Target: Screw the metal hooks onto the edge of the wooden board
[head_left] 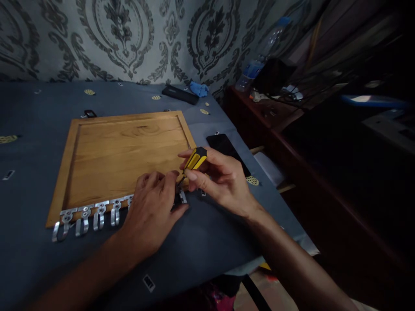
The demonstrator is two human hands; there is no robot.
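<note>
A wooden board [129,151] with a raised frame lies on the table. Along its near edge runs a metal hook rail [101,209] with several silver double hooks. My left hand [154,207] is over the right part of the rail, fingers bent and thumb apart, gripping around it and the board's edge. Its palm hides some hooks. In my right hand [220,177], a yellow and black screwdriver [196,158] is pinched between thumb and fingers. The screwdriver slants down, its tip near the rail's right end beside my left fingertips. Whether it sits in a screw I cannot tell.
A black phone [227,149] lies right of the board. Behind are a dark oblong case [180,94] and a crumpled blue cloth [199,89]. A dark wooden cabinet [279,142] at right bears a plastic bottle [251,71] and cables. Patterned curtain hangs behind.
</note>
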